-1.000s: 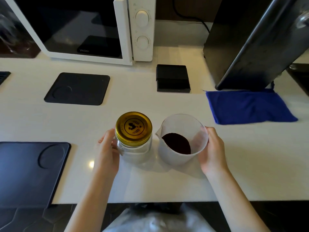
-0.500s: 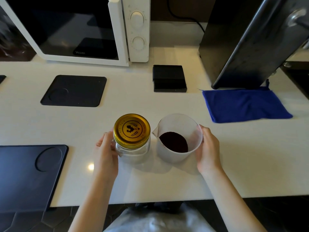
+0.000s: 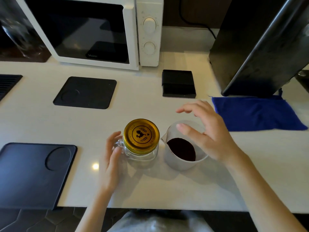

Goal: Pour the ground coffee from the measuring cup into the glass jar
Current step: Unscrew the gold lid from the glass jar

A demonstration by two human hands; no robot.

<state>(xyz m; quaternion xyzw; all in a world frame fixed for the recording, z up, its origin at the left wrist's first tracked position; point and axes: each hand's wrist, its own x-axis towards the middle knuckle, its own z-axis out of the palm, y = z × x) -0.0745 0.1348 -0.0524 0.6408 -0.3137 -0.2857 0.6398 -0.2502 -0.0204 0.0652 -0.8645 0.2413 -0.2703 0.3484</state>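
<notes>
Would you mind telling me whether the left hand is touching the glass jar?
Touching. The head view shows the left hand curled round the handle of the glass jar, with the thumb lying on the glass and no gap showing.

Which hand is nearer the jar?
Left. The left hand touches the jar at its handle; the right hand hovers open above the cup, right of the jar.

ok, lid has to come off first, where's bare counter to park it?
Bare counter between square black mat, small black box and glass jar; also right of the measuring cup, below the blue cloth. Crowded: jar and cup side by side, left hand at the jar, right hand above the cup.
</notes>
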